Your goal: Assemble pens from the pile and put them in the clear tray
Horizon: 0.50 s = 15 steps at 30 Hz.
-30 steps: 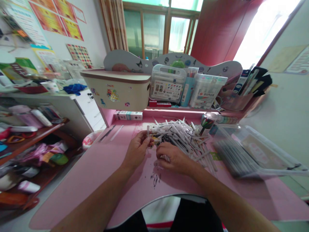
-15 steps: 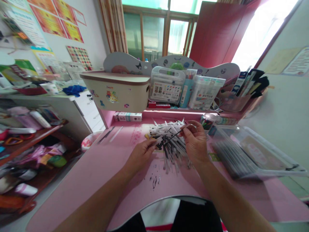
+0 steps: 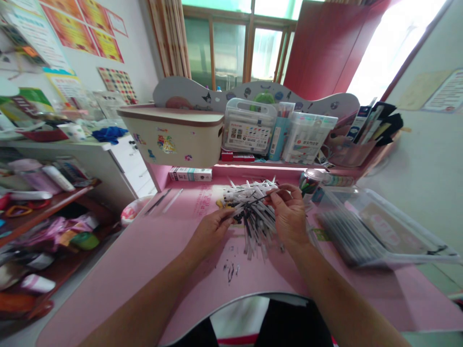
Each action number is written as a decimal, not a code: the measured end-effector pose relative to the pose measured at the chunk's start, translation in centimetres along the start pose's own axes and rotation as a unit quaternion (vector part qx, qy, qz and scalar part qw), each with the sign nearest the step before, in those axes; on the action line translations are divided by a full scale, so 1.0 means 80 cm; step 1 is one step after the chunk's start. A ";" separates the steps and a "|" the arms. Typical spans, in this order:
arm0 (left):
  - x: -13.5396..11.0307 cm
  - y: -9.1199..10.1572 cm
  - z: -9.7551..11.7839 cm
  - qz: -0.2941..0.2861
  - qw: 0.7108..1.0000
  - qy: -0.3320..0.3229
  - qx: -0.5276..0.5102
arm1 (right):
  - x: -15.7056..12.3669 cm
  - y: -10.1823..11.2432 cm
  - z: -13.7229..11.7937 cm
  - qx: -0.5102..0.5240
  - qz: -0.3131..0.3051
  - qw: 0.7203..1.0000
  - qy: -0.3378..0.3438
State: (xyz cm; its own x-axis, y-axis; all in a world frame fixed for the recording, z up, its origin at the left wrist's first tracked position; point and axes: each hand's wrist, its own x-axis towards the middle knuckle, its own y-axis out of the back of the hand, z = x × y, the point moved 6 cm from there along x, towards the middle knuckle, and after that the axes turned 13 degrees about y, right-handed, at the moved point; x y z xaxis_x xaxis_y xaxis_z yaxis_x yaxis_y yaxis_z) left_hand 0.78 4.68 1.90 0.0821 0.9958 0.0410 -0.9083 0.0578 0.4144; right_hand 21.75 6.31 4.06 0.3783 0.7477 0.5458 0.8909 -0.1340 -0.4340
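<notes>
A heap of white pens [image 3: 253, 212] lies in the middle of the pink desk [image 3: 152, 250]. My left hand [image 3: 211, 229] pinches one white pen barrel at the heap's left edge. My right hand [image 3: 289, 214] is raised over the heap's right side, its fingers closed on a thin dark refill [image 3: 262, 198] that slants down toward the barrel in my left hand. The two hands are a short way apart. Small black bits [image 3: 230, 270] lie scattered on the desk below the heap.
A clear plastic box [image 3: 376, 231] with dark pens stands at the right. A small tin [image 3: 310, 179] sits behind the heap. The rear shelf holds a cream box [image 3: 177, 135], marker cases [image 3: 249, 127] and a book holder [image 3: 372, 127]. Cluttered shelves [image 3: 43, 202] stand at the left.
My right hand rose from the desk beside the left hand to the heap's right side, drawing out a thin refill. The left hand stayed at the heap's left edge with the barrel.
</notes>
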 end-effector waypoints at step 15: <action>0.003 0.019 0.004 0.058 0.998 -0.007 0.002 | -0.055 -0.049 0.039 -0.442 -0.369 0.814 0.082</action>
State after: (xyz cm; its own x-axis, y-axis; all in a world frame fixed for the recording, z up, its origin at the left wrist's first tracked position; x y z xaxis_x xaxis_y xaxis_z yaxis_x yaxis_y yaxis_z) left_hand -0.44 5.02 2.82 -0.0182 0.9947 0.1013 -0.9102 -0.0584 0.4101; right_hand 15.79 5.55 1.14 -0.3769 0.7493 0.5446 0.6965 -0.1583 0.6999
